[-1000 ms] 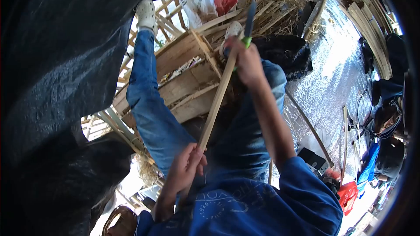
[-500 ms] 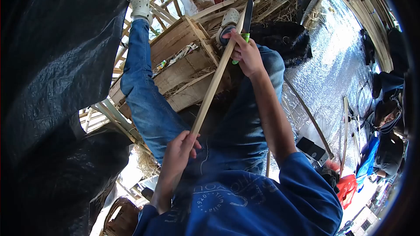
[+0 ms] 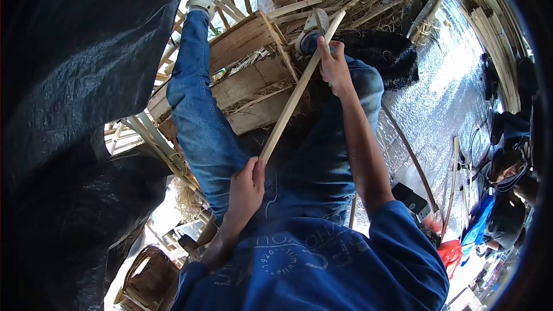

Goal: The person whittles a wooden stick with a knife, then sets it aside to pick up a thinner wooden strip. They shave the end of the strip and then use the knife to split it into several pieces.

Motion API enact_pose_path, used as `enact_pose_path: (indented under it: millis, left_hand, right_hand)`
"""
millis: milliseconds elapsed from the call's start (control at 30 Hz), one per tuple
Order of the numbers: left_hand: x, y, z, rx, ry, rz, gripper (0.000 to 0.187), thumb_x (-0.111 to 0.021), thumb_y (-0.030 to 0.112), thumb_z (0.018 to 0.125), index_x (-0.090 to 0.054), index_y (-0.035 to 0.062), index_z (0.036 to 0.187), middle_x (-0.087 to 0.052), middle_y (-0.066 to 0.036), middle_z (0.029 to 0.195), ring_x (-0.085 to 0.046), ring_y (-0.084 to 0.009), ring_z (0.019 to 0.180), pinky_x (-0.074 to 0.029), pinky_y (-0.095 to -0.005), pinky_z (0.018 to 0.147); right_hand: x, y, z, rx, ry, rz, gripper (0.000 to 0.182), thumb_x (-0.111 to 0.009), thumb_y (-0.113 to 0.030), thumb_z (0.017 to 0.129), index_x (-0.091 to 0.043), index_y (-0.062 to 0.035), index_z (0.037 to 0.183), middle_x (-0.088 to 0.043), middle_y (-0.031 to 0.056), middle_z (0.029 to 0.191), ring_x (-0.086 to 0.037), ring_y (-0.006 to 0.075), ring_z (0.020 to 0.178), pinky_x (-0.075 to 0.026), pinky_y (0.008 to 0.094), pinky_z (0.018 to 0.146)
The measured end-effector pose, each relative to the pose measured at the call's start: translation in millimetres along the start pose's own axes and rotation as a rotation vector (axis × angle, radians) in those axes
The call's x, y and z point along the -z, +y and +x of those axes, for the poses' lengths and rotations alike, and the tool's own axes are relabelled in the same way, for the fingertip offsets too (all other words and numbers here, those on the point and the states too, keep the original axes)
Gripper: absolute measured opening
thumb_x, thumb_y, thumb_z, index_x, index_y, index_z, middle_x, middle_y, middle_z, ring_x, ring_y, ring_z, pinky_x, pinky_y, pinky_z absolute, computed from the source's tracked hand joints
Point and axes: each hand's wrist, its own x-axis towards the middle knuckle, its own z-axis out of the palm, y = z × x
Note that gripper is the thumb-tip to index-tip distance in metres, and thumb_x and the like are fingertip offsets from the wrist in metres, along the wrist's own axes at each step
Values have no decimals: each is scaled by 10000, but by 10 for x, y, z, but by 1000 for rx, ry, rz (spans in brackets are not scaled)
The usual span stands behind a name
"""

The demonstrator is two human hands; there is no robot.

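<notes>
A long pale bamboo strip (image 3: 295, 99) runs slantwise above my lap, its far end near the wooden crate. The near end is in my left hand (image 3: 246, 189), whose fingers are closed round it. My right hand (image 3: 335, 68) grips a knife (image 3: 319, 21) at the upper part of the strip. The blade stands across the strip, seen at a narrow angle, and most of the handle is hidden in my fist. Whether the right thumb also presses on the strip is hard to make out.
A slatted wooden crate (image 3: 247, 80) lies between my legs, with scraps in it. Shavings (image 3: 374, 6) are heaped beyond. Black plastic sheeting (image 3: 75, 80) hangs at left. A silvery mat (image 3: 438, 92) and stacked strips (image 3: 498, 52) lie right; a woven basket (image 3: 151, 276) stands lower left.
The knife has turned from lying beside the strip to crossing it, and its green handle is now mostly covered. My left hand has rolled over on the strip's near end. The view has shifted slightly.
</notes>
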Motion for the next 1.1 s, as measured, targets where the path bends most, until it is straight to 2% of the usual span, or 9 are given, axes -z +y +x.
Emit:
enact_pose_path:
  millis: [67, 167, 267, 400, 467, 600, 733, 900, 1100]
  left_hand:
    - [-4, 10, 58, 15, -10, 25, 179, -485, 149, 979, -553, -13, 945, -544, -182, 603, -595, -364, 571, -414, -383, 493]
    - [-7, -39, 152, 1, 2, 27, 207, -484, 168, 982, -553, -17, 920, -537, -185, 597, -594, -352, 557, -408, -381, 491]
    - [3, -91, 205, 9, 4, -34, 240, -483, 187, 984, -551, -19, 882, -535, -187, 592, -592, -344, 548, -407, -373, 489]
    - [5, -152, 266, -3, -17, -44, 262, -485, 199, 984, -550, -19, 854, -540, -188, 596, -592, -338, 544, -407, -364, 491]
    - [-1, -161, 262, -12, 2, -21, 256, -478, 194, 987, -545, -19, 862, -548, -192, 604, -602, -354, 569, -417, -374, 503]
    - [-30, -204, 253, -53, 11, -14, 252, -471, 192, 988, -538, -16, 864, -551, -201, 612, -609, -377, 605, -424, -393, 512]
    - [-68, -197, 242, -88, 27, 23, 249, -469, 188, 988, -533, -13, 856, -555, -212, 623, -606, -398, 625, -425, -413, 508]
    - [-62, -157, 256, -92, 28, 45, 255, -476, 188, 985, -536, -17, 846, -559, -214, 625, -606, -401, 619, -428, -416, 503]
    - [-56, -131, 258, -59, 27, 36, 266, -500, 188, 977, -565, -35, 848, -566, -187, 621, -589, -301, 536, -415, -367, 510]
  right_hand:
    - [16, -51, 2, -45, -15, -58, 597, -509, -527, 926, -363, -7, 1181, -584, 138, 764, -574, 241, 634, -480, 325, 639]
    - [14, 198, 249, 242, 115, -249, 545, -501, -501, 938, -395, -16, 1163, -613, 196, 805, -619, 288, 746, -480, 355, 735]
    - [58, 138, 276, 214, 146, -209, 450, -508, -446, 949, -475, -29, 1115, -632, 202, 834, -642, 290, 793, -486, 369, 739]
    - [131, 343, 525, 380, 324, -271, 361, -527, -375, 952, -572, -34, 1062, -653, 149, 806, -656, 244, 730, -495, 360, 672]
    - [174, 285, 540, 159, 222, -29, 340, -531, -337, 946, -633, -27, 1045, -655, 112, 747, -645, 195, 623, -496, 327, 600]
    - [280, 280, 884, 211, 239, -106, 314, -535, -309, 935, -660, -41, 1042, -649, 91, 708, -617, 144, 535, -477, 294, 533]
    - [487, 221, 1211, 226, 181, -287, 278, -546, -295, 954, -647, -42, 1009, -498, -14, 602, -481, 60, 497, -372, 240, 419]
    - [584, 98, 1350, 512, 200, -673, 438, -522, -430, 920, -645, -18, 1004, -654, 184, 767, -646, 360, 716, -493, 418, 642]
    - [584, 79, 1292, 361, 36, -740, 402, -495, -395, 926, -657, -28, 957, -639, 241, 841, -612, 423, 865, -476, 461, 746]
